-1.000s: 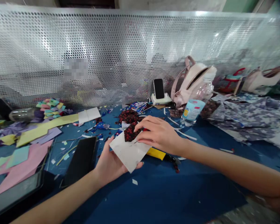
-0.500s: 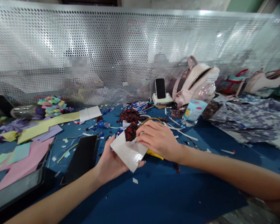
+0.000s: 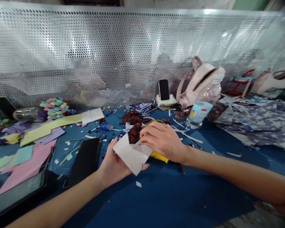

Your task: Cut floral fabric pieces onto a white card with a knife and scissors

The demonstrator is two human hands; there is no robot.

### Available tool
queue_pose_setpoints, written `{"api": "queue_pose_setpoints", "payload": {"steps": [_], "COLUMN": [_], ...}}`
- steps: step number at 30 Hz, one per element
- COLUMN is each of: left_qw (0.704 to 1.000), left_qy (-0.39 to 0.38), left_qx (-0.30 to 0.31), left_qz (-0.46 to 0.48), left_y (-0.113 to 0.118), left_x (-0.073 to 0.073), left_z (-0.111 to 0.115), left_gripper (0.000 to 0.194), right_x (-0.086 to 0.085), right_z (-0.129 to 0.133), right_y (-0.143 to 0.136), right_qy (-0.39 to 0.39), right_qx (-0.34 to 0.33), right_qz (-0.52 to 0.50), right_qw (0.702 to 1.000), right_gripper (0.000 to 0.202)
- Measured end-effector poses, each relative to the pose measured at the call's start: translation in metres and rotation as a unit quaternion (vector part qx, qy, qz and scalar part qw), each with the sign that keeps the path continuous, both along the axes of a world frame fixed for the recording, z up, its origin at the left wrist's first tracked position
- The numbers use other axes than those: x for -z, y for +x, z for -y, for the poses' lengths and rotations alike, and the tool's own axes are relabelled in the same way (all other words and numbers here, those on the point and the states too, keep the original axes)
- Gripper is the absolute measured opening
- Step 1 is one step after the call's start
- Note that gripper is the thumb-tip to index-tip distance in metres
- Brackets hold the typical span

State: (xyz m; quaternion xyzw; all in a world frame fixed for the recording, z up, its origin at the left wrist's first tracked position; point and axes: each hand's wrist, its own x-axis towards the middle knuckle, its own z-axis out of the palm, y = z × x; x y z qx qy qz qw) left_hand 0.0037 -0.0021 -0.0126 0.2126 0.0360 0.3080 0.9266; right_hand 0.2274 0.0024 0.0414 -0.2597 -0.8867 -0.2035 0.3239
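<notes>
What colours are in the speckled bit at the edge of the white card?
Dark, almost black, with red: the speckled bit shows best in the head view.

Beyond the smooth white card (image 3: 133,157), light is being reflected by a perforated metal screen (image 3: 123,38); left of the card, matt pink paper (image 3: 35,163) is being seen.

Near tabletop (image 3: 144,202) gives passage; black phone (image 3: 83,163) (flat) obstructs left, bottle (image 3: 199,110) rear right.

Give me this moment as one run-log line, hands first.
left hand: holds white sheet | right hand: at dark patch's edge | bottle: standing on blue table
</notes>
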Motion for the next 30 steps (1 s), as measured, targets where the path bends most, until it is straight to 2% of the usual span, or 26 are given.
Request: {"api": "queue_pose_setpoints", "payload": {"steps": [4, 8, 15, 21, 30], "left_qw": [1.0, 1.0, 1.0, 1.0, 0.999], "left_qy": [-0.009, -0.01, -0.003, 0.01, 0.044], "left_qx": [0.004, 0.009, 0.01, 0.008, -0.002], "left_qz": [-0.001, -0.004, -0.01, -0.007, 0.001], "left_y": [0.0, 0.0, -0.001, -0.001, 0.002], "left_x": [-0.001, 0.0, 0.0, -0.001, 0.002], "left_z": [0.0, 0.0, 0.0, 0.0, 0.002], "left_gripper": [0.051, 0.053, 0.056, 0.057, 0.054], "right_x": [-0.007, -0.012, -0.001, 0.0, 0.007], "right_z": [-0.002, -0.005, -0.003, 0.002, 0.004], "right_y": [0.005, 0.008, 0.004, 0.0, -0.002], "right_qy": [-0.079, -0.108, -0.102, -0.031, -0.047], "right_qx": [-0.034, -0.047, -0.04, -0.027, -0.022], "right_qz": [-0.063, -0.09, -0.039, -0.034, -0.035], "right_qw": [0.994, 0.989, 0.993, 0.999, 0.998], "right_gripper": [0.019, 0.015, 0.016, 0.019, 0.018]}}
